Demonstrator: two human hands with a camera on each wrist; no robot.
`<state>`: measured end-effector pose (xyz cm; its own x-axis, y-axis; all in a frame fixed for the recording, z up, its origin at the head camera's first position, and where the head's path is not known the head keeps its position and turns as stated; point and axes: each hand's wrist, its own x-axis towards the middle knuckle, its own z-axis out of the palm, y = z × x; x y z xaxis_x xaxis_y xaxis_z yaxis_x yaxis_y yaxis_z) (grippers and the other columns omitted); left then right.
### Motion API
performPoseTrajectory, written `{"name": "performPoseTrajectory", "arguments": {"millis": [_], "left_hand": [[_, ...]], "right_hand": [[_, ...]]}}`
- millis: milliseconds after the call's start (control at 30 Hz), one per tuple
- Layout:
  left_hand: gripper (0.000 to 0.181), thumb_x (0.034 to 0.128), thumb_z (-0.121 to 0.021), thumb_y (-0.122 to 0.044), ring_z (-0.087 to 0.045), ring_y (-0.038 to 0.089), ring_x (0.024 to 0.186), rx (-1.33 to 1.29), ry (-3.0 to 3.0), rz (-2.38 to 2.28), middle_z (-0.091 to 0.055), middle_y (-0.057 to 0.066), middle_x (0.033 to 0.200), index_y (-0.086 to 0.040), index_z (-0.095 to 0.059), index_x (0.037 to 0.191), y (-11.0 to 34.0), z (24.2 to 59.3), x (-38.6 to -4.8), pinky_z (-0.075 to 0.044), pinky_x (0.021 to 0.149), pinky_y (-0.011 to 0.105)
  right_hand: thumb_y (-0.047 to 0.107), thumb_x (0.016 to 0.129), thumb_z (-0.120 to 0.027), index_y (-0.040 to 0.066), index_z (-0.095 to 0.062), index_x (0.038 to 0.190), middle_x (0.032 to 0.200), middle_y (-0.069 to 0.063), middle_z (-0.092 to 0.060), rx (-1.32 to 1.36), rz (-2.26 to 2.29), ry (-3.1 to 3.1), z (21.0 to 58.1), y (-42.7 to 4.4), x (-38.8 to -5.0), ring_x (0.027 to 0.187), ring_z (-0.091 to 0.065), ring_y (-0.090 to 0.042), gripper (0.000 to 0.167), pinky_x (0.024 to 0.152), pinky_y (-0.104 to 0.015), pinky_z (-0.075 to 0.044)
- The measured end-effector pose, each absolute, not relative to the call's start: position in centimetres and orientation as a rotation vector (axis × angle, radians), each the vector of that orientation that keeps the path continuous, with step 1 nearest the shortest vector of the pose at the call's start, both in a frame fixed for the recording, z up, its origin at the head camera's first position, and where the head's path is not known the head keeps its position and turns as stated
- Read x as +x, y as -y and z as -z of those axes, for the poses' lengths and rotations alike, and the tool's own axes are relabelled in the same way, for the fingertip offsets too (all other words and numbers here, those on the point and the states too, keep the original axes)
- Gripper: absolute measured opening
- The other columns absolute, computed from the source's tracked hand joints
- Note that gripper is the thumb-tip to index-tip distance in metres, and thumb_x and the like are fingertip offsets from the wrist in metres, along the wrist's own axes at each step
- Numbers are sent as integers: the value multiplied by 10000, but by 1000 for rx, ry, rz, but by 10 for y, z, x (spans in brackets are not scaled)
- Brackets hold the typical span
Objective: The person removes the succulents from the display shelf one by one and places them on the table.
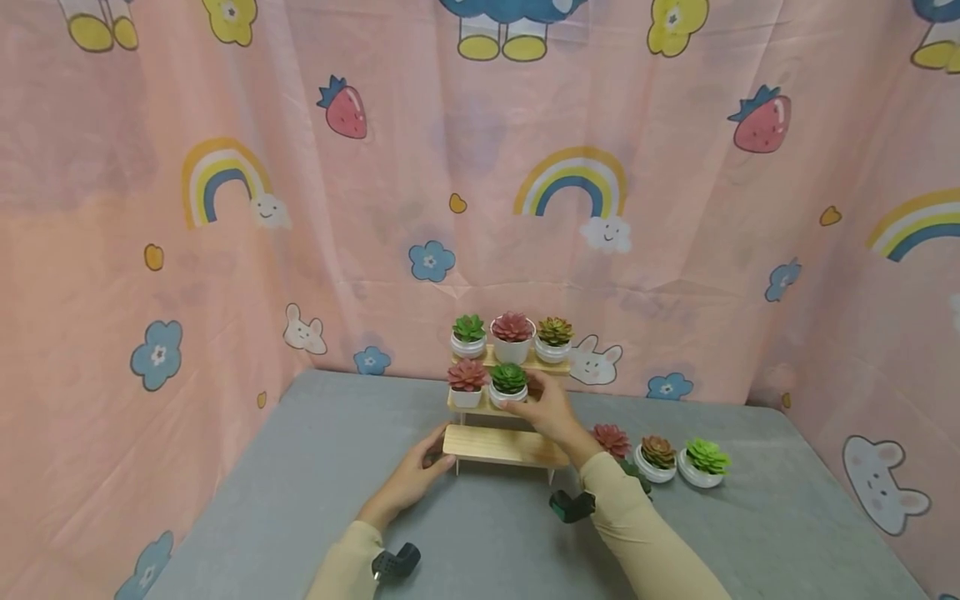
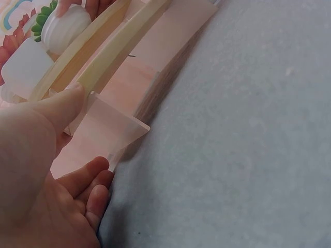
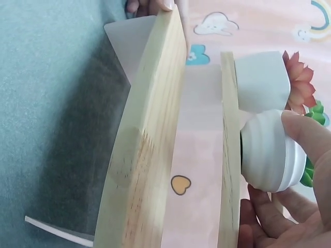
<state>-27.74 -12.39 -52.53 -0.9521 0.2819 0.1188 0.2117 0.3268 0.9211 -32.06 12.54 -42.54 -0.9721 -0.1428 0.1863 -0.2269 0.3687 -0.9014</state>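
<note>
A three-step wooden display stand (image 1: 502, 447) with clear legs stands on the grey table. At its left end, my left hand (image 1: 414, 473) holds the lowest step, thumb on the wood and fingers curled beside the leg. My right hand (image 1: 553, 414) pinches the white round pot (image 3: 269, 150) of a green succulent (image 1: 508, 378) at the middle step. Whether the pot's base fully rests there, I cannot tell. Left of it on that step is a pink-red succulent (image 1: 467, 374) in a squarish white pot. The lowest step holds no pot.
On the top step sit a green succulent (image 1: 468, 327), a larger pink one (image 1: 513, 327) and a yellow-red one (image 1: 555, 332). Right of the stand are a red succulent (image 1: 611, 440), a brown-orange one (image 1: 657, 452) and a bright green one (image 1: 707, 457). A patterned pink curtain (image 1: 390, 208) hangs behind.
</note>
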Motion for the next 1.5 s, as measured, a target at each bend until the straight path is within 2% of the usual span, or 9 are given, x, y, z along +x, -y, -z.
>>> {"name": "performPoseTrajectory", "arguments": {"millis": [267,400,533,800,1033,1200,1267,1333,1500], "left_hand": [[643,1019,-613,-251,-497,359,1361,447,-2515,-1733,-539,190,1475,-108,-341,1583,126,521,-279,-425,1074,576],[639,1021,-611,-249,-502,363,1356,463,-2531,-1720,-543,197,1468,-104,-342,1582,127,521,-282,-432,1072,561],[643,1019,-615,-249,-512,351,1341,464,-2532,-1717,-550,192,1461,-105,-341,1583,129,520,-281,-446,1047,519],[650,1022,-608,-280,-492,373,1363,470,-2511,-1718,-538,201,1475,-110,-333,1586,132,530,-279,-415,1081,593],[661,1022,-601,-337,-496,364,1360,467,-2521,-1702,-534,182,1485,-152,-327,1594,129,531,-276,-415,1083,576],[649,1027,-596,-316,-497,376,1357,471,-2520,-1705,-532,193,1484,-136,-331,1591,127,529,-276,-404,1088,606],[644,1027,-598,-296,-502,377,1350,472,-2513,-1711,-537,199,1476,-123,-333,1588,126,529,-276,-405,1085,607],[638,1025,-602,-276,-505,376,1343,470,-2510,-1720,-543,202,1468,-116,-341,1584,125,528,-276,-407,1081,606],[634,1025,-602,-273,-507,362,1345,469,-2520,-1714,-548,186,1467,-120,-345,1583,124,527,-276,-415,1078,588]], "right_hand": [[119,861,-793,-45,-553,1376,1316,-256,-624,363,-1681,2510,412,-133,-314,1218,-593,-378,592,1046,-509,-487],[142,865,-794,-13,-563,1380,1324,-225,-619,376,-1660,2507,406,-137,-309,1212,-584,-354,586,982,-431,-501],[152,873,-784,19,-570,1381,1341,-197,-618,398,-1640,2506,401,-143,-301,1216,-577,-338,567,929,-369,-438],[151,891,-768,24,-517,1429,1330,-206,-618,414,-1660,2516,396,-155,-282,1199,-599,-321,607,976,-384,-471],[147,904,-763,1,-483,1454,1358,-209,-598,418,-1619,2479,397,-173,-267,1223,-604,-347,634,1024,-436,-501],[158,912,-761,1,-457,1477,1388,-207,-576,396,-1597,2491,398,-186,-253,1237,-596,-346,661,1004,-306,-513],[160,913,-761,6,-464,1471,1379,-206,-581,393,-1592,2494,399,-192,-248,1218,-609,-315,651,968,-243,-516],[162,914,-761,11,-471,1465,1355,-205,-594,394,-1584,2489,400,-198,-244,1176,-629,-230,641,924,-190,-517],[139,924,-746,-1,-439,1487,1332,-238,-598,379,-1604,2472,402,-215,-235,1020,-617,34,656,841,-172,-545]]}}
